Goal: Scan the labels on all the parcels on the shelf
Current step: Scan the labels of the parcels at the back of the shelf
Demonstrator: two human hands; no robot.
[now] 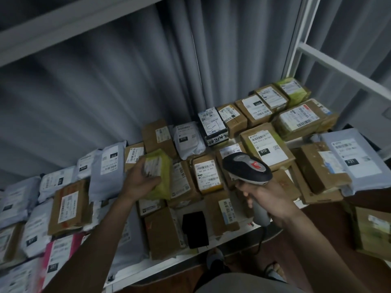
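Several parcels lie flat on a white shelf (175, 260): brown boxes, grey mailer bags and a pink bag, most with white labels facing up. My left hand (142, 179) grips a yellow-green parcel (161, 173) lifted a little above the others, its white label turned toward me. My right hand (267, 200) holds a black and grey barcode scanner (246, 167) by its handle, head pointing left over a brown box with a white label (207, 174). The scanner's cable hangs below the hand.
A grey curtain (105, 92) hangs behind the shelf. An upper shelf board (63, 24) runs overhead at left, and a white frame post (296, 39) stands at right. A black flat item (195, 229) lies near the front edge. More parcels (372, 231) sit lower right.
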